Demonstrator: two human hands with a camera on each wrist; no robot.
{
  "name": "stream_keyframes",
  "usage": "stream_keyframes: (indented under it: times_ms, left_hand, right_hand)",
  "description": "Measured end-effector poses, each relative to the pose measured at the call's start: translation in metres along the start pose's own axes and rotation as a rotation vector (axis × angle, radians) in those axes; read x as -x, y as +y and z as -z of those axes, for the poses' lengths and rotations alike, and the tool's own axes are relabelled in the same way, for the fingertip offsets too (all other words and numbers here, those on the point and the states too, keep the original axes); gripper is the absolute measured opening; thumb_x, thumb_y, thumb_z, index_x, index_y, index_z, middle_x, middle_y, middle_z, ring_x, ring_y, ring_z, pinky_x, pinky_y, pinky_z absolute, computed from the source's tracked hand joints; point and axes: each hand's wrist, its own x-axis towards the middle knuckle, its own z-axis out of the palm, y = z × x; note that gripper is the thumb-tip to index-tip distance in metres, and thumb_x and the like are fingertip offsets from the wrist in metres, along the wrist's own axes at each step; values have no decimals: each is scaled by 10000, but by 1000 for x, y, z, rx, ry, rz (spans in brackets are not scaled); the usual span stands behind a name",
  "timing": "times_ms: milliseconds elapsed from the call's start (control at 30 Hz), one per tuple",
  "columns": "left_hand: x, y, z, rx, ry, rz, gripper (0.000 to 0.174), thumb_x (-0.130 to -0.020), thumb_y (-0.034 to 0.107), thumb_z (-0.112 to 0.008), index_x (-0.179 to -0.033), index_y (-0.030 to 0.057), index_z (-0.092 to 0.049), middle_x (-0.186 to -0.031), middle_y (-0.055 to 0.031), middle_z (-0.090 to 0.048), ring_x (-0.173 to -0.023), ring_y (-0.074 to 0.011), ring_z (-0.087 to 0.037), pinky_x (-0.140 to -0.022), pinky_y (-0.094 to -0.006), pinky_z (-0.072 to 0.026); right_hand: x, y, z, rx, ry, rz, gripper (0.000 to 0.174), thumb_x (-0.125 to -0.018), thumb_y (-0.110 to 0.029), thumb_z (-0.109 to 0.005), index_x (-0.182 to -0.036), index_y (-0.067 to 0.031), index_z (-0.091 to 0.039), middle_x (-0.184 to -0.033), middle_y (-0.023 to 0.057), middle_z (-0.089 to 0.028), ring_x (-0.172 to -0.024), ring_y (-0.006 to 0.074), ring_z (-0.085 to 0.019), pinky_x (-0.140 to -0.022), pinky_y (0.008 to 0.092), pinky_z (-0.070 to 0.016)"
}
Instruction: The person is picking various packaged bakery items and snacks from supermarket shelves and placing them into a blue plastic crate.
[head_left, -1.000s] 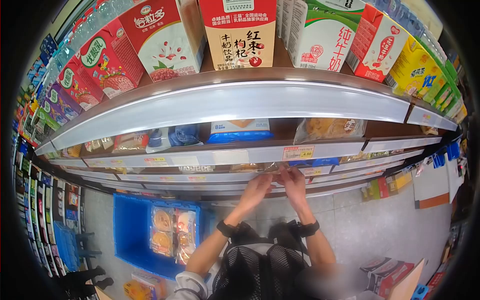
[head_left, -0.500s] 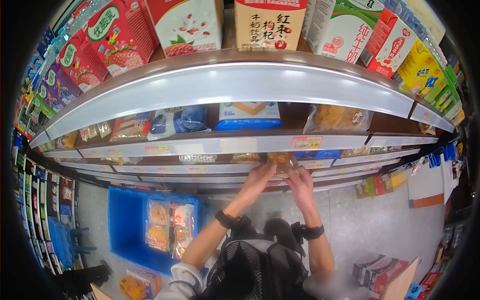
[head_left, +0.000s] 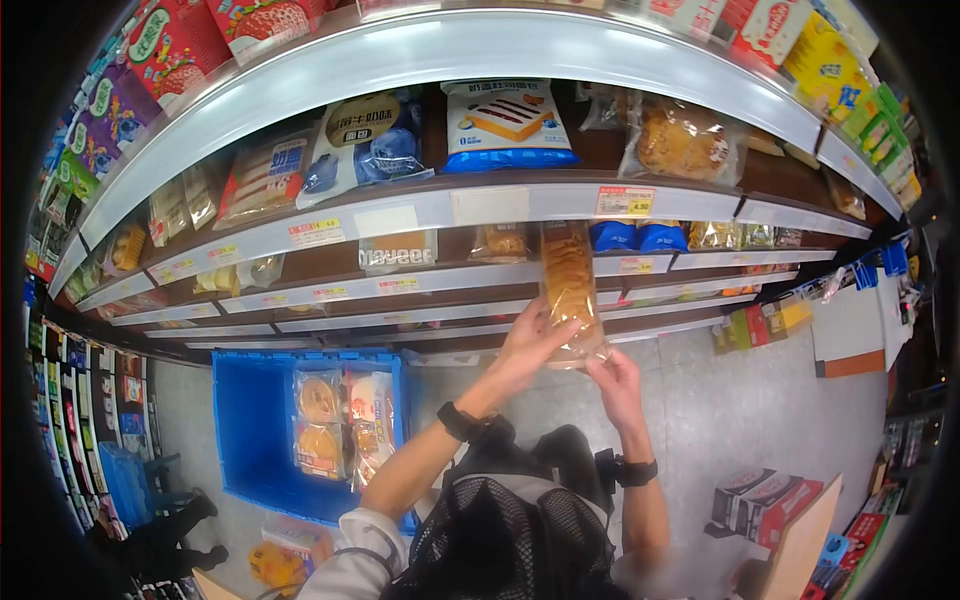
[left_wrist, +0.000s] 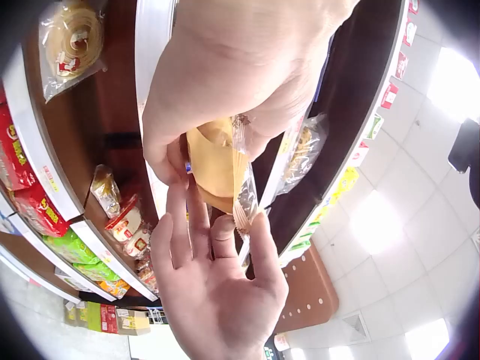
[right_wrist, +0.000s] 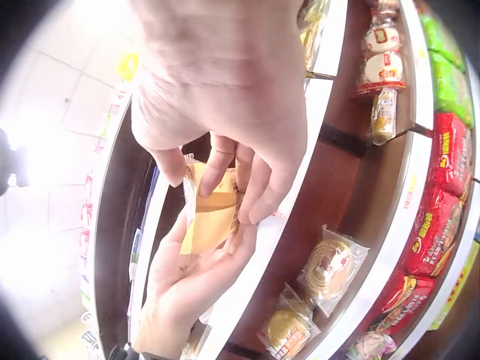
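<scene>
Both hands hold a long packaged bread (head_left: 570, 280) in a clear wrapper, standing upright in front of the lower shelves. My left hand (head_left: 533, 348) grips its left side near the bottom, thumb across the front. At the lower right corner, the right hand (head_left: 616, 384) pinches the wrapper's crimped end. In the left wrist view the yellowish package (left_wrist: 217, 169) lies between the two hands, the right hand (left_wrist: 221, 300) palm-up below. The right wrist view shows the package (right_wrist: 210, 214) with the left hand (right_wrist: 191, 277) beneath it.
A blue crate (head_left: 232, 450) on the floor at left has several packaged breads (head_left: 320, 440) inside. Bagged breads (head_left: 515, 125) line the shelf ahead, above a price-tag rail (head_left: 490, 206). Drink cartons (head_left: 175, 50) stand on the top shelf. Boxes (head_left: 770, 505) sit at lower right.
The packaged bread, mostly hidden at the shelf edge before, now stands in full view between my hands. The hands have come slightly lower and the head view has tilted down.
</scene>
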Motion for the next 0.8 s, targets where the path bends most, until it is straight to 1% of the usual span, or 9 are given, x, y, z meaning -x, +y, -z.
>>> stream_keyframes:
  times_ms: [133,233,300,333,400,500,600,700,800]
  left_hand:
    - [30,-10,-4,-81,-19,-67,639,-879,111,-656,-1393,-3,-295,-1241,-117,-543,-1130,-163,-533,-959,-316,-446]
    - [61,-18,-8,-140,-40,-71,669,-868,89,-663,-1408,4,-277,-1270,-116,-520,-1151,-163,-517,-974,-314,-434]
    - [83,-29,-14,-187,-38,-73,703,-854,66,-674,-1418,5,-259,-1304,-119,-491,-1183,-168,-490,-989,-325,-424]
    - [96,-37,-17,-202,-35,-96,726,-844,54,-682,-1423,3,-246,-1317,-118,-480,-1208,-176,-467,-1006,-330,-407]
    - [125,-52,-22,-274,-23,-80,729,-841,56,-687,-1421,-2,-249,-1328,-118,-469,-1223,-178,-452,-1015,-330,-396]
    - [166,-87,-18,-283,-4,-30,744,-823,60,-707,-1416,-17,-264,-1366,-120,-434,-1264,-181,-409,-1049,-327,-351]
    - [208,-103,-12,-427,-4,-64,783,-794,46,-727,-1425,-12,-266,-1402,-119,-402,-1302,-178,-371,-1080,-330,-307]
    - [240,-111,-4,-496,37,-76,789,-792,42,-727,-1429,0,-264,-1399,-116,-406,-1300,-181,-378,-1076,-329,-314]
    - [268,-116,5,-472,61,1,775,-792,39,-729,-1421,12,-278,-1367,-102,-442,-1269,-181,-416,-1062,-331,-335]
  right_hand:
    - [19,-2,9,-47,26,45,149,-926,-147,-581,-1012,-32,-544,-1087,59,-606,-978,112,-563,-868,281,-457]
    - [37,-15,4,-140,40,-51,250,-922,-175,-589,-1100,-8,-532,-1141,98,-601,-985,133,-578,-887,300,-460]
    - [54,-18,-2,-25,66,-20,379,-898,-152,-627,-1218,3,-493,-1147,117,-598,-976,147,-591,-867,297,-476]
    - [67,-15,-4,-36,61,-31,379,-898,-152,-627,-1218,3,-493,-1147,117,-598,-976,147,-591,-867,297,-476]
    - [93,-7,-8,77,41,-37,495,-853,-105,-682,-1280,15,-462,-1113,121,-609,-958,150,-604,-829,277,-495]
    - [134,21,-14,61,43,-83,531,-804,-68,-729,-1256,41,-473,-1079,119,-625,-944,142,-612,-796,253,-502]
    - [167,37,-27,22,-8,-117,572,-787,-87,-748,-1264,60,-467,-1027,115,-646,-907,142,-625,-796,260,-504]
    - [193,49,-45,10,-17,-141,610,-781,-107,-756,-1281,68,-453,-1007,124,-655,-886,151,-635,-790,271,-509]
    - [216,48,-62,69,-22,-174,604,-784,-119,-754,-1275,70,-457,-1019,144,-658,-885,159,-640,-783,277,-514]
